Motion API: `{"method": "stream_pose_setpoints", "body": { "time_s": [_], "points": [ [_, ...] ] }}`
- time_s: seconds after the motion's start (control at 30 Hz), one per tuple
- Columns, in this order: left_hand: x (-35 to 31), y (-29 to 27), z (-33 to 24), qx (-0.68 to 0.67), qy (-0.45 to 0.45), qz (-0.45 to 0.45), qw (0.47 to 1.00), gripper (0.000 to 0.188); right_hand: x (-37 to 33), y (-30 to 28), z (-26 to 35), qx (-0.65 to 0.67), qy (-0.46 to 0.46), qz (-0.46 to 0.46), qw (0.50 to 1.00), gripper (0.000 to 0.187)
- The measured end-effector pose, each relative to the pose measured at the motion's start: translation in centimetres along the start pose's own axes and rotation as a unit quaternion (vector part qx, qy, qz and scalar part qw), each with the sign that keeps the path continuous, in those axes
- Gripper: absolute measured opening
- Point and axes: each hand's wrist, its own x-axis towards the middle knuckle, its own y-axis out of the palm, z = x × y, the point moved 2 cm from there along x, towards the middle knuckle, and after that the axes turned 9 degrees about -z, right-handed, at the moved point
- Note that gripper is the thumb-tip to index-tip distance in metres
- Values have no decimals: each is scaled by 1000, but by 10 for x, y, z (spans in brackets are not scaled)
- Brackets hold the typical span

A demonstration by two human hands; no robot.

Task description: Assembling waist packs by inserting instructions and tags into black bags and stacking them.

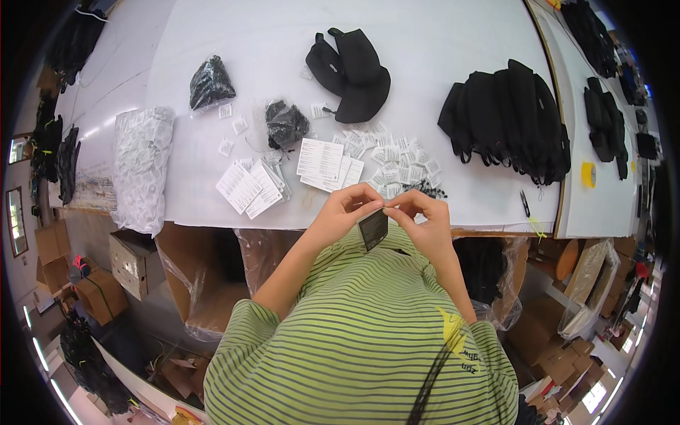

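While 2 hands (pixel 429 214) pinch 1 blk tag (pixel 373 230), 1 yel roll (pixel 588 175) sits R.

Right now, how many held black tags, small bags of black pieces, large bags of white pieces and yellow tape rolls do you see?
Held black tag: 1
Small bags of black pieces: 2
Large bag of white pieces: 1
Yellow tape roll: 1
Total: 5

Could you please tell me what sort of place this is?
Probably a workshop for finishing or packing goods: a white table bears a cluster of black fabric items and many small white tags, and cardboard boxes stand lower down.
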Motion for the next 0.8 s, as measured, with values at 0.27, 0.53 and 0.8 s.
{"method": "stream_pose_setpoints", "body": {
  "time_s": [0.27, 0.53, 0.8],
  "points": [
    [62, -19, -6, 17, 59, -67, 996, 11, 53, 10, -31, 178, 231, 88, 953, 13],
    [251, -111, 40, 339, 55, -547, 763, 86, 87, -2, -56, 188, 260, 16, 947, 9],
    [268, -104, 35, 219, -46, -380, 898, 56, 77, -7, -63, 201, 258, -3, 945, 9]
  ]
}}
